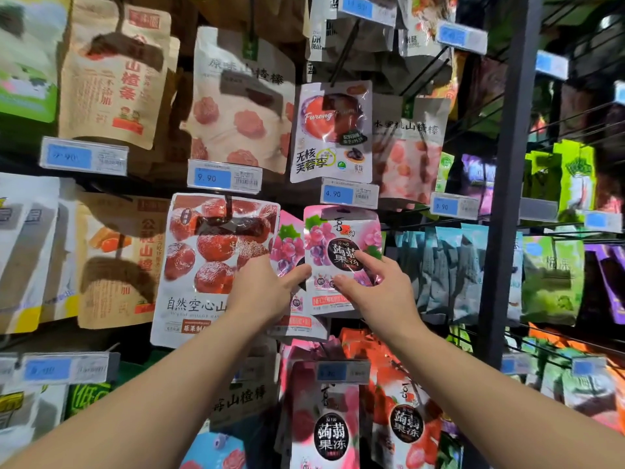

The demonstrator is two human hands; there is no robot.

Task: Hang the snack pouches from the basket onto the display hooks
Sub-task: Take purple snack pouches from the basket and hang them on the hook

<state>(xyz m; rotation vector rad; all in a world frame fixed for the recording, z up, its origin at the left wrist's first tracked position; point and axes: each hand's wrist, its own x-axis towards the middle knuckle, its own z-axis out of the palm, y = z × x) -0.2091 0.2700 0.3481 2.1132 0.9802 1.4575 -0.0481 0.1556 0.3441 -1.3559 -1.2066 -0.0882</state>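
Grape pouch [341, 238] directly below 4.90 price tag [348, 194], seemingly hooked already — left hand [267, 292] pinching its edge to steady it, right hand [375, 292] spread, index fingertip pressing the front flat.

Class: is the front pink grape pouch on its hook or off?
Cannot tell. The top of the pink grape pouch sits under a price tag, hook hidden; left hand grips it, right hand touches it.

Left hand [267, 292] covering rear grape pouch [287, 242] lower half. Front grape pouch [341, 252] overlapping its right side. Price tag [66, 368] lower left blurring, digits unreadable.
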